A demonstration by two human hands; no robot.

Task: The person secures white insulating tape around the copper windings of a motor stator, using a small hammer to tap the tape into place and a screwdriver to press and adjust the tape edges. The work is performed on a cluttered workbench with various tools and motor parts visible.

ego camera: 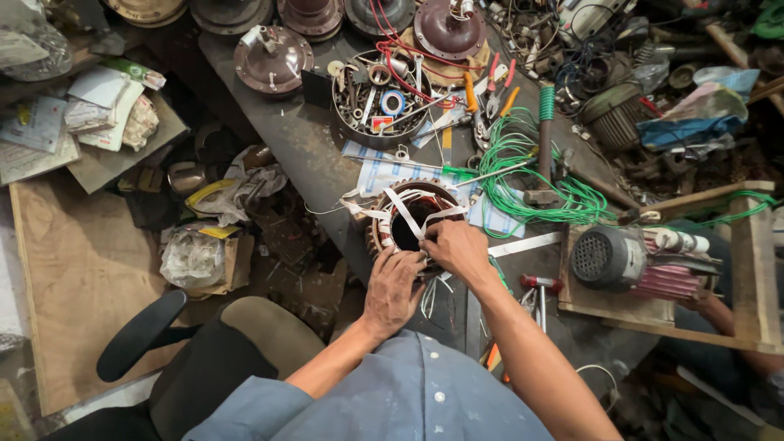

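Stator (pixel 412 219), a round ring of copper windings tied with white tape, sits on the dark workbench (pixel 310 163). Left hand (pixel 392 287) cups its near rim, fingers curled; right hand (pixel 459 247) pinches the tape at the rim. Beyond, a round metal tin (pixel 380 102) holds screws, washers and tape. The hands hide the stator's near edge

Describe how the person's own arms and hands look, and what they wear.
Both hands are bare: no gloves, and no rings or watch that I can make out. The left hand and right hand lead back to forearms that are uncovered. A blue-grey button shirt with pale buttons is worn, its left sleeve ending near the elbow. The right sleeve's edge is not clearly visible.
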